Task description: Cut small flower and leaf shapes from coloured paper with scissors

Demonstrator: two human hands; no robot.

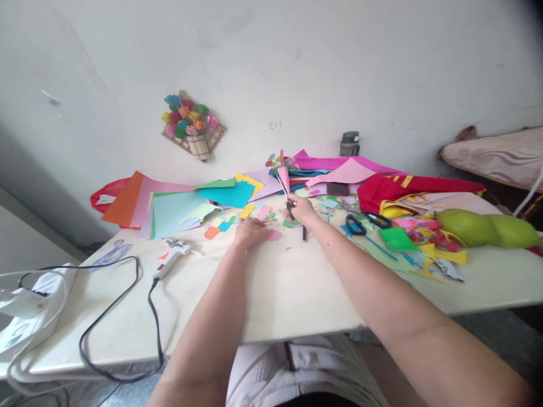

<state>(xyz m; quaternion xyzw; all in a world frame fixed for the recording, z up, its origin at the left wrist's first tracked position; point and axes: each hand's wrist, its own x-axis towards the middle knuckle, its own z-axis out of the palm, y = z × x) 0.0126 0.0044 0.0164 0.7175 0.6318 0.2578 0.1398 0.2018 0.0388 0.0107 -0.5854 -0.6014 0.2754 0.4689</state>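
Observation:
My right hand (302, 210) is closed round the black handles of a pair of scissors (285, 192), whose blades point up and away toward a small pink paper cone (284, 176). My left hand (251, 232) rests palm down on the pale table (271, 294), its fingertips on a small pink paper scrap (274, 235). Several coloured paper cut-outs (258, 213) lie scattered just beyond both hands. A short dark stick (304, 233) lies beside my right wrist.
Coloured paper sheets (178, 206) fan out at the back left. A white glue gun (172, 257) with a black cable (127, 316) lies left. Blue-handled scissors (360, 223), a red cloth (407, 189), paper trimmings and a green gourd (487, 227) crowd the right. A paper-flower basket (190, 124) hangs on the wall.

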